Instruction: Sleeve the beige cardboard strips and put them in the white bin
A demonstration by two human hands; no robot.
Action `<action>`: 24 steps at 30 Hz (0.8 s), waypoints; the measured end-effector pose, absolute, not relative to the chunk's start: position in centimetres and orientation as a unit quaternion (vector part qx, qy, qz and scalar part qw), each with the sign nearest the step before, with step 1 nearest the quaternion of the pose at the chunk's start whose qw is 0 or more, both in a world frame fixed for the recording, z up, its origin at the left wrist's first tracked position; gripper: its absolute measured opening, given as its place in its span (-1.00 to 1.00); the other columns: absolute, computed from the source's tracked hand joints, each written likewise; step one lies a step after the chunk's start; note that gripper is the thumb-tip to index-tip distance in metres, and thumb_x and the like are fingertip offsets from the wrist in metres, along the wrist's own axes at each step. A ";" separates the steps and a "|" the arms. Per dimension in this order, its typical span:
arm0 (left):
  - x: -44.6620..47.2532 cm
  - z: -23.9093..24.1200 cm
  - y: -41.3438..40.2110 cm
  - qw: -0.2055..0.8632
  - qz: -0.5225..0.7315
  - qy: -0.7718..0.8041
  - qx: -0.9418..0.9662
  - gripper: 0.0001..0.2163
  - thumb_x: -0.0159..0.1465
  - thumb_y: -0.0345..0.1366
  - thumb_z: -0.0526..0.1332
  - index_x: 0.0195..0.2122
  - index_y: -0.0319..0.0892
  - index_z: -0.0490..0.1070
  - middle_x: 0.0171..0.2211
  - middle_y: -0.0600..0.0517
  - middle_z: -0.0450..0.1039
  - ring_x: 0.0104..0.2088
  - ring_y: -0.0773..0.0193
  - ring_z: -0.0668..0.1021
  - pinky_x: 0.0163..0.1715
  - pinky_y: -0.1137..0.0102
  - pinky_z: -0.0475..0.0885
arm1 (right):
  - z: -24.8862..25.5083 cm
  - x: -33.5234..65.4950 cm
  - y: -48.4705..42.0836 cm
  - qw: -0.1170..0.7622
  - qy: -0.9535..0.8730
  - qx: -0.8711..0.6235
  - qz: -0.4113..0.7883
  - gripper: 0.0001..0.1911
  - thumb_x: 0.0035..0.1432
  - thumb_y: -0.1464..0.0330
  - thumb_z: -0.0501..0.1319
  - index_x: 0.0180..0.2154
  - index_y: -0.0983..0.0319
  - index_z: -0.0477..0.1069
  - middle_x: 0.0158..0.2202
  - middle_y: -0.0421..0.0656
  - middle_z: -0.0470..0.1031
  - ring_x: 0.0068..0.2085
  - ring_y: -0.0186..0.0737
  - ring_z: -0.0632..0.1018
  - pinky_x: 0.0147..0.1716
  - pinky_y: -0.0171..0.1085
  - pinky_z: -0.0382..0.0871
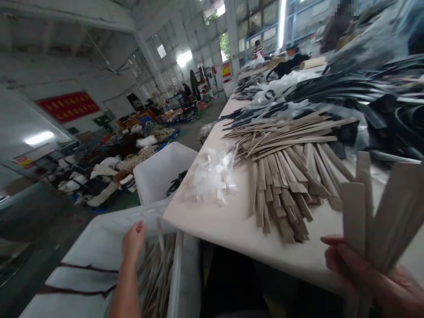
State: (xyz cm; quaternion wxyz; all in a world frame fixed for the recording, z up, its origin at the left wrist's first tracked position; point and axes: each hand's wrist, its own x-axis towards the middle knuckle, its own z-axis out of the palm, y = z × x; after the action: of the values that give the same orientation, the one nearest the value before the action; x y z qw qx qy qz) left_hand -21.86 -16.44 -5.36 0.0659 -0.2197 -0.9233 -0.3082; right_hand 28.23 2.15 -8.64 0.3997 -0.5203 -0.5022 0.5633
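Note:
My right hand (367, 269) is wrapped round a fanned bundle of flat taupe strips (354, 214), held upright at the table's right. Left of it, a pile of similar taupe strips (281, 176) lies on the pale table (232, 221), some crosswise over the others. My left hand (133, 240) hangs over a white bin (99, 234), its fingers curled in; whether anything is in them is hidden. Below and beside that hand, long narrow strips (159, 269) lie in the bin. One pale strip near the hand is blurred.
Crumpled clear plastic (215, 174) lies near the table's left edge. Black strips (357, 92) and plastic sheeting cover its far side. A second white bin (165, 168) stands beyond the first. People work farther back, and heaped goods (126, 159) line the floor at left.

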 end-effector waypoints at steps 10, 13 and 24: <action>-9.7 -4.0 -0.7 0.071 -0.269 -0.736 -0.617 -0.85 0.23 -0.22 0.20 -0.21 -0.05 0.51 -0.13 0.06 0.56 -0.04 0.21 0.50 0.08 0.30 0.28 | -9.0 28.7 1.3 0.343 -0.548 -0.461 0.608 -0.45 0.03 -0.09 0.22 -0.17 0.24 0.44 -0.52 -0.12 0.50 -0.55 -0.18 0.47 -0.57 -0.31 0.39; -6.1 -4.7 2.9 0.137 -0.174 -0.649 -0.728 -0.74 0.20 -0.35 0.26 -0.07 -0.05 0.45 -0.01 -0.01 0.48 0.09 0.12 0.39 0.18 0.11 0.12 | -8.7 28.4 1.0 0.340 -0.572 -0.447 0.598 -0.46 0.08 -0.08 0.18 -0.17 0.24 0.45 -0.50 -0.12 0.49 -0.54 -0.19 0.47 -0.54 -0.30 0.41; -4.5 -4.9 6.6 0.158 -0.179 -0.602 -0.762 -0.93 0.26 -0.31 0.23 -0.30 -0.03 0.51 -0.18 0.09 0.55 -0.09 0.26 0.49 0.19 0.04 0.03 | -9.5 28.3 1.2 0.348 -0.579 -0.406 0.615 -0.48 0.13 -0.06 0.15 -0.15 0.24 0.42 -0.49 -0.16 0.47 -0.56 -0.28 0.43 -0.58 -0.35 0.36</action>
State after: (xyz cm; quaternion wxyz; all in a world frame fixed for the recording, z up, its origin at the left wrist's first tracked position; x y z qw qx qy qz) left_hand -4.53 6.62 -4.88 0.1582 -0.7619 -0.6019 -0.1795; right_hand 28.25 1.16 -9.55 0.3484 -0.4057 -0.5794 0.6151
